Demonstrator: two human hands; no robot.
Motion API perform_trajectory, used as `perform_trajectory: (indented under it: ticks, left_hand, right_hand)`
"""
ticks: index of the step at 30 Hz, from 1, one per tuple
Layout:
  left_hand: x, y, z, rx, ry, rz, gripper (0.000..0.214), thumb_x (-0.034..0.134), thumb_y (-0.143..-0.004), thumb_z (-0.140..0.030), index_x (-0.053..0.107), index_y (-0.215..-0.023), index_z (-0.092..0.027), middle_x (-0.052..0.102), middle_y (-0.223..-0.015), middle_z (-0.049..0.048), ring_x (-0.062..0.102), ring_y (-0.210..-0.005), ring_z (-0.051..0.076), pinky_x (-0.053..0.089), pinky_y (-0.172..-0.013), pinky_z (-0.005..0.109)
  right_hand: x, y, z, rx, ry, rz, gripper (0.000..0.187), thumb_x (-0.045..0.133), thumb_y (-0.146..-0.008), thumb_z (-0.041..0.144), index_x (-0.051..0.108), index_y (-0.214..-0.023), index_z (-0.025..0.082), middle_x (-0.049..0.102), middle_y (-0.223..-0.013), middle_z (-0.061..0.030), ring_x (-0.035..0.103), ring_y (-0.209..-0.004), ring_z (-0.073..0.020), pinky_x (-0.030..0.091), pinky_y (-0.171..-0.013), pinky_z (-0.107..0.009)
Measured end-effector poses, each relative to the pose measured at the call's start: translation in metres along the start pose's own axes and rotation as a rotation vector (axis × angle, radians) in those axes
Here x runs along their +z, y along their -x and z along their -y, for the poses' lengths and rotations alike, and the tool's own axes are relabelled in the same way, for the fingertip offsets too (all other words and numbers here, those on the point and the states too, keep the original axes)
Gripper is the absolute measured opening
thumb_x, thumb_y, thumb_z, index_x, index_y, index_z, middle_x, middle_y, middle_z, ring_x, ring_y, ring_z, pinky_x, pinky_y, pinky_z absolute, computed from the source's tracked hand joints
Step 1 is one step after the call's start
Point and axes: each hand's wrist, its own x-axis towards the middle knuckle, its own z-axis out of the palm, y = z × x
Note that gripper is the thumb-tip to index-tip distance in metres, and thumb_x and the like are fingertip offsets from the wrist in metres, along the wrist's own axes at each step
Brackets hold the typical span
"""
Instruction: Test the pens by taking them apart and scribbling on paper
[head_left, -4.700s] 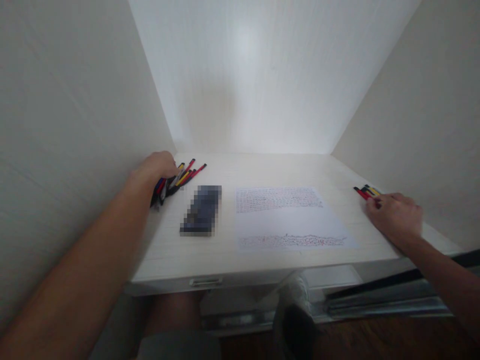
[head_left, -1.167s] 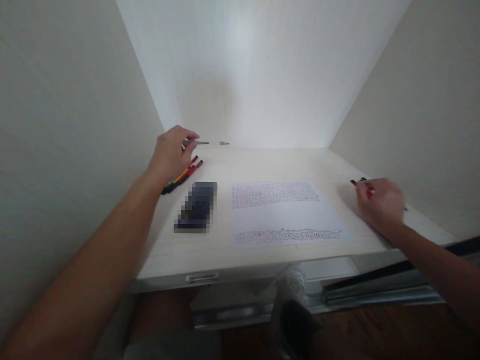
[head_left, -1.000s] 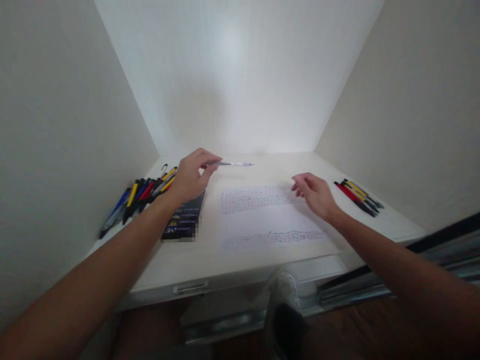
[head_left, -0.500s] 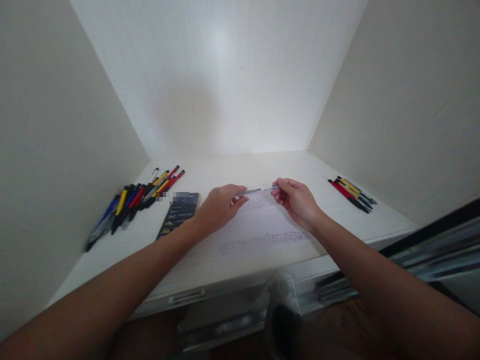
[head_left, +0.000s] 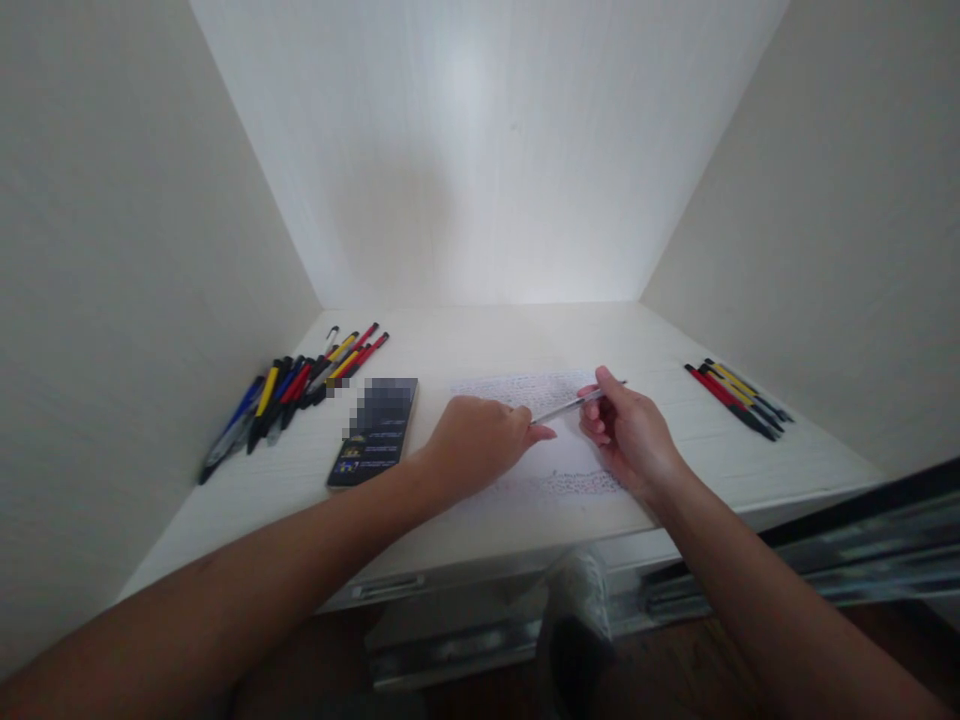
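Observation:
A slim, pale pen (head_left: pixel 559 409) spans the gap between my hands, tilted with its right end higher. My left hand (head_left: pixel 484 440) pinches the pen's left end, and its fingertips partly hide it. At the other end, my right hand (head_left: pixel 634 430) grips the pen between thumb and fingers, with the dark tip poking out past the thumb. Under both hands lies a white sheet of paper (head_left: pixel 551 462) with dense handwriting along its top and bottom. My forearm and left hand cover part of the sheet's left side.
A phone (head_left: pixel 386 425) with a lit screen lies left of the paper. Beyond it, a loose heap of mixed pens (head_left: pixel 289 390) runs along the left wall. Several red, yellow and black pens (head_left: pixel 731 400) lie by the right wall. The white shelf's front edge (head_left: pixel 517 550) is nearest me.
The pen has gone from nearly level to tilted and come closer to me. My right thumb has shifted along it. The view has turned slightly left.

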Motion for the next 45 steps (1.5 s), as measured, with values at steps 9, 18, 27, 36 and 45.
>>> perform_trajectory:
  ticks: [9, 18, 27, 36, 45]
  left_hand:
    - [0.015, -0.002, -0.011, -0.048, 0.183, 0.043, 0.052, 0.033, -0.104, -0.054, 0.069, -0.092, -0.018, 0.071, -0.076, 0.0075, 0.064, -0.063, 0.023, 0.029, -0.052, 0.032]
    - [0.013, -0.004, -0.009, -0.125, 0.388, 0.088, 0.052, 0.037, -0.103, -0.052, 0.068, -0.080, -0.017, 0.068, -0.073, 0.0070, 0.056, -0.061, 0.018, 0.032, -0.058, 0.032]
    - [0.013, -0.006, -0.005, -0.112, 0.575, 0.063, 0.050, 0.040, -0.103, -0.047, 0.062, -0.069, -0.018, 0.065, -0.065, 0.0035, 0.051, -0.057, 0.014, 0.030, -0.057, 0.030]
    - [0.012, -0.010, 0.006, -0.116, 0.662, -0.027, 0.051, 0.038, -0.104, -0.047, 0.056, -0.065, -0.018, 0.060, -0.062, 0.0004, 0.049, -0.055, 0.012, 0.029, -0.058, 0.030]
    - [0.018, -0.011, 0.013, -0.129, 0.759, -0.023, 0.055, 0.034, -0.103, -0.047, 0.058, -0.063, -0.018, 0.059, -0.058, -0.0001, 0.050, -0.054, 0.011, 0.030, -0.058, 0.029]
  right_hand:
    - [-0.009, 0.008, -0.001, 0.145, -0.011, 0.041, 0.032, 0.069, -0.085, 0.042, 0.071, -0.074, 0.012, 0.051, -0.056, -0.0012, 0.041, -0.047, -0.0070, 0.020, -0.041, -0.022]
    - [-0.011, 0.008, -0.004, 0.122, -0.038, 0.064, 0.027, 0.071, -0.081, 0.039, 0.073, -0.077, 0.012, 0.057, -0.056, -0.0025, 0.043, -0.046, -0.0082, 0.026, -0.042, -0.023]
    - [-0.012, 0.008, -0.003, 0.125, -0.051, 0.063, 0.023, 0.067, -0.084, 0.035, 0.074, -0.075, 0.015, 0.057, -0.059, -0.0037, 0.046, -0.054, -0.0112, 0.033, -0.047, -0.025]
    - [-0.012, 0.014, -0.004, 0.047, -0.060, 0.106, 0.026, 0.074, -0.084, 0.044, 0.068, -0.087, 0.019, 0.054, -0.061, 0.0014, 0.039, -0.049, -0.0078, 0.023, -0.041, -0.022]
    - [-0.016, 0.016, -0.002, 0.084, -0.104, 0.084, 0.031, 0.083, -0.075, 0.038, 0.066, -0.093, 0.019, 0.058, -0.066, 0.0023, 0.040, -0.050, -0.0071, 0.019, -0.039, -0.021]
